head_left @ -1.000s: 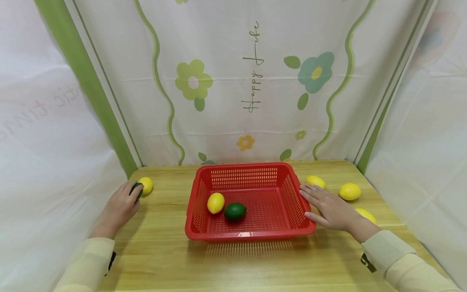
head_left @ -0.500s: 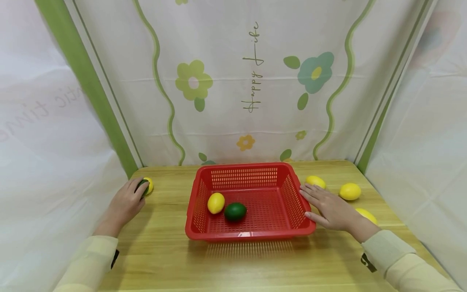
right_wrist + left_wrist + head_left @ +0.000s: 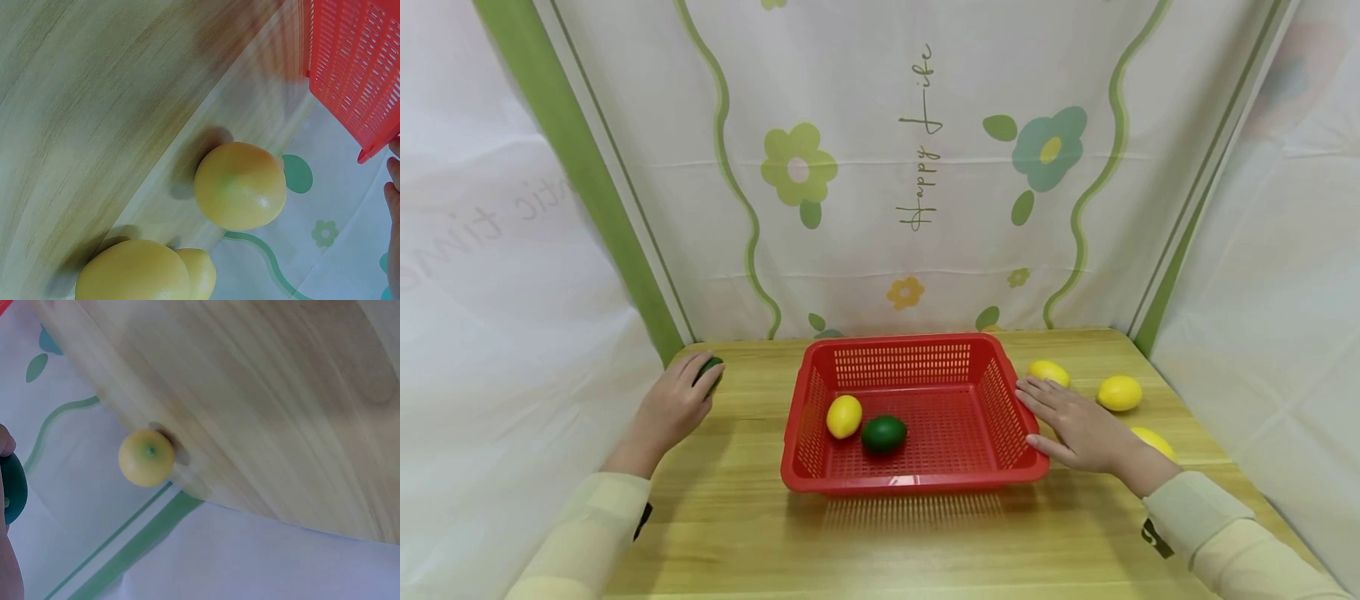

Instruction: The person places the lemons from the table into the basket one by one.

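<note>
In the head view, my left hand (image 3: 673,404) holds a dark green lemon-shaped fruit (image 3: 710,372) over the far left of the table. The left wrist view shows the same dark green fruit (image 3: 14,487) at its left edge, and a yellow lemon (image 3: 147,458) on the table, which the hand hides from the head view. My right hand (image 3: 1078,425) rests with fingers extended on the right rim of a red plastic basket (image 3: 910,481). Inside that basket lie one yellow lemon (image 3: 844,417) and another dark green fruit (image 3: 883,434).
Right of the basket, yellow lemons lie on the wooden table (image 3: 730,533): one beyond my fingers (image 3: 1049,372), one farther right (image 3: 1119,393), and one partly behind my wrist (image 3: 1153,442). A white flower-print curtain (image 3: 865,250) encloses the back and sides.
My left hand has moved a little to the right with the dark green fruit, now covering the yellow lemon beside it. My right hand and the basket have stayed in place.
</note>
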Demonstrator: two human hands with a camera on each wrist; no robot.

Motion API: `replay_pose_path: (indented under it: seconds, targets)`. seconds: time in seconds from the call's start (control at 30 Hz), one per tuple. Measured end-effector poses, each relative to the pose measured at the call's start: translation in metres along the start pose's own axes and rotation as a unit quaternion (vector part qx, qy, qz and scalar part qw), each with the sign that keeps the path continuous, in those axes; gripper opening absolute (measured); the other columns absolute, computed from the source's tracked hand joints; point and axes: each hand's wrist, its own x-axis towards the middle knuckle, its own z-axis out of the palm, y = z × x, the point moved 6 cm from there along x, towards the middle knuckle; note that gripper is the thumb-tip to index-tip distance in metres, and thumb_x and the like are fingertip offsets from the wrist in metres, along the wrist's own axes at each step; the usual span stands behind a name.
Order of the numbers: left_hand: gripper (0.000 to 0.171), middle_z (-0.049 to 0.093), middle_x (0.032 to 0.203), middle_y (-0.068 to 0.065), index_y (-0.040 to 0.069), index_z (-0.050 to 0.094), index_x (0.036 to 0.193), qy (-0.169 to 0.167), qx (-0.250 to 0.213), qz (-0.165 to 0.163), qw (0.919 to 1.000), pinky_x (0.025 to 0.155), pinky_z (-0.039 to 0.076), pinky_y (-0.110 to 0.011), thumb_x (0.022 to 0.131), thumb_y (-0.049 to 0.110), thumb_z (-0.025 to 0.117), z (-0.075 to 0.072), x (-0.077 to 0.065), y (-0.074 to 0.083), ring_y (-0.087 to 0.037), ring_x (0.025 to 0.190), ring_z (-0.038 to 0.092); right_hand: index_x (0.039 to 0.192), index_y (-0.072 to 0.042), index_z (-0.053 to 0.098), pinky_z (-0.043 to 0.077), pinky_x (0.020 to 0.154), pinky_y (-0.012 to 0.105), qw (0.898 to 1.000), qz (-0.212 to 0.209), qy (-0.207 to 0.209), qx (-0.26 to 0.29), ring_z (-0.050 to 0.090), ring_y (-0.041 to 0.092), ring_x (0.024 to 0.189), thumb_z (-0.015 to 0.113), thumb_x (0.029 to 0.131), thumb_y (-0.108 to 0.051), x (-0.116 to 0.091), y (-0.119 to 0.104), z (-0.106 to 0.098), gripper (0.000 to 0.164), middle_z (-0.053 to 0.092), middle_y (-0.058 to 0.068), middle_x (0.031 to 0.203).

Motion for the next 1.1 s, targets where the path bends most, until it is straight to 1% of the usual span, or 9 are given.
replay_pose_path:
  seconds: [0.07, 0.2, 0.43, 0.63, 0.7, 0.87, 1.03, 1.1]
  targets:
    - [0.038, 0.058, 0.11, -0.035, -0.011, 0.063, 0.109, 0.014, 0.002, 0.009, 0.9999, 0.076, 0.051, -0.058, 0.092, 0.012, 0.038, -0.001, 0.004, 0.002, -0.051, 0.093, 0.057, 0.136, 0.007, 0.052, 0.013, 0.117, 0.029, 1.0, 0.0, 0.0, -0.001, 0.045, 0.042, 0.128, 0.06, 0.094, -0.041, 0.0, 0.0, 0.0, 0.064, 0.05, 0.023, 0.14]
    - [0.038, 0.059, 0.107, -0.035, -0.011, 0.064, 0.107, 0.03, -0.001, 0.023, 0.9993, 0.072, 0.051, -0.058, 0.093, 0.012, 0.037, -0.003, 0.012, 0.004, -0.051, 0.091, 0.058, 0.136, 0.007, 0.051, 0.014, 0.117, 0.029, 1.0, 0.0, -0.002, -0.001, 0.045, 0.042, 0.128, 0.061, 0.094, -0.04, 0.0, 0.0, 0.0, 0.064, 0.049, 0.022, 0.14]
    - [0.038, 0.06, 0.108, -0.034, -0.01, 0.064, 0.108, 0.03, 0.002, 0.033, 0.999, 0.07, 0.052, -0.058, 0.095, 0.014, 0.037, -0.006, 0.023, 0.01, -0.051, 0.091, 0.059, 0.136, 0.007, 0.052, 0.013, 0.117, 0.03, 1.0, -0.001, -0.003, 0.001, 0.045, 0.042, 0.128, 0.061, 0.094, -0.04, 0.0, 0.0, 0.0, 0.064, 0.049, 0.023, 0.14]
    - [0.037, 0.06, 0.109, -0.033, -0.01, 0.064, 0.108, 0.042, 0.002, 0.046, 0.998, 0.075, 0.053, -0.055, 0.095, 0.012, 0.038, -0.007, 0.036, 0.017, -0.049, 0.093, 0.06, 0.136, 0.007, 0.052, 0.01, 0.117, 0.026, 1.0, -0.002, -0.003, 0.002, 0.045, 0.043, 0.128, 0.061, 0.094, -0.04, 0.0, 0.0, 0.0, 0.064, 0.05, 0.023, 0.139]
    - [0.037, 0.061, 0.11, -0.033, -0.01, 0.064, 0.109, 0.042, 0.001, 0.05, 0.9979, 0.076, 0.053, -0.054, 0.095, 0.012, 0.037, -0.006, 0.04, 0.02, -0.049, 0.094, 0.06, 0.136, 0.007, 0.052, 0.009, 0.117, 0.026, 1.0, -0.001, -0.003, 0.004, 0.045, 0.043, 0.128, 0.061, 0.094, -0.04, 0.0, 0.0, -0.001, 0.064, 0.05, 0.023, 0.139]
    - [0.039, 0.06, 0.112, -0.032, -0.01, 0.063, 0.111, 0.028, -0.005, 0.057, 0.998, 0.078, 0.053, -0.052, 0.097, 0.013, 0.034, -0.003, 0.051, 0.026, -0.047, 0.098, 0.059, 0.136, 0.007, 0.051, 0.01, 0.117, 0.027, 1.0, -0.001, -0.001, 0.005, 0.046, 0.043, 0.128, 0.061, 0.094, -0.039, 0.0, 0.0, -0.001, 0.064, 0.05, 0.023, 0.139]
    - [0.037, 0.06, 0.115, -0.031, -0.009, 0.062, 0.113, 0.014, -0.009, 0.068, 0.9976, 0.081, 0.053, -0.051, 0.098, 0.012, 0.037, 0.001, 0.061, 0.034, -0.045, 0.101, 0.059, 0.136, 0.007, 0.051, 0.009, 0.117, 0.026, 1.0, 0.0, -0.001, 0.005, 0.046, 0.042, 0.128, 0.061, 0.094, -0.039, 0.0, 0.0, 0.0, 0.064, 0.05, 0.023, 0.139]
    - [0.036, 0.06, 0.115, -0.03, -0.009, 0.063, 0.113, 0.016, -0.014, 0.073, 0.9971, 0.082, 0.053, -0.05, 0.098, 0.012, 0.038, 0.002, 0.065, 0.037, -0.045, 0.102, 0.059, 0.136, 0.007, 0.051, 0.008, 0.117, 0.026, 1.0, 0.001, -0.002, 0.005, 0.045, 0.042, 0.128, 0.062, 0.093, -0.039, 0.0, 0.0, 0.0, 0.064, 0.05, 0.023, 0.139]
